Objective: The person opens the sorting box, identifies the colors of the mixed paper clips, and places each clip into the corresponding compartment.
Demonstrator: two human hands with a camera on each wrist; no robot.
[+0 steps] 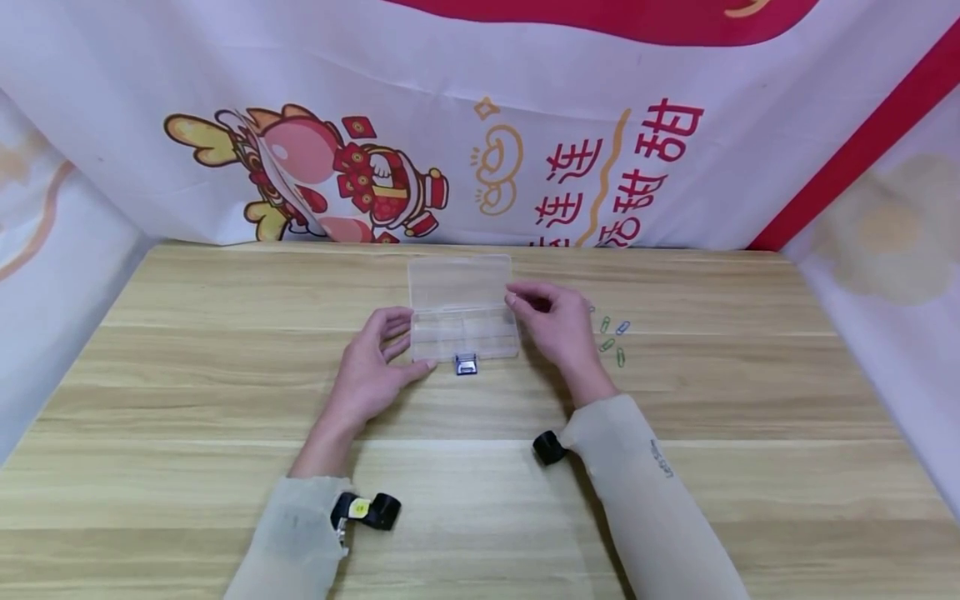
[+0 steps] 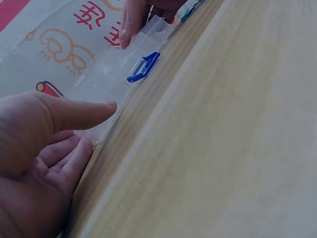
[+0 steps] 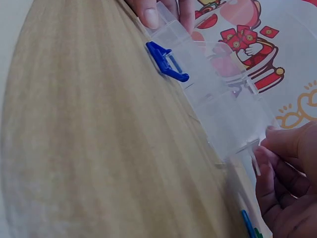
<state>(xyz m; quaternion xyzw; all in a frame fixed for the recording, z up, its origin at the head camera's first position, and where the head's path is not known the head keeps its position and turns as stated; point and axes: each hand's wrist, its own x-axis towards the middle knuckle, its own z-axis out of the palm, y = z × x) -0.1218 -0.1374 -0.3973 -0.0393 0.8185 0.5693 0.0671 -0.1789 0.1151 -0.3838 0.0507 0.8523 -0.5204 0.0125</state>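
Note:
A clear plastic compartment box (image 1: 465,335) sits on the table with its lid (image 1: 459,282) raised at the back. Its blue latch (image 1: 466,364) hangs at the front edge. My left hand (image 1: 372,367) holds the box's left end, thumb by the front corner and fingers along the side. At the right end, my right hand (image 1: 558,325) pinches the lid's edge near the hinge with thumb and curled fingers. In the right wrist view a thin clear strip (image 3: 255,159) shows against those fingers. The compartments look see-through.
Several green and blue paper clips (image 1: 607,345) lie scattered on the wooden table (image 1: 465,483), just right of my right hand. Behind the table's far edge hangs a white printed cloth (image 1: 360,75). Black wrist cameras (image 1: 384,512) sit on both sleeves.

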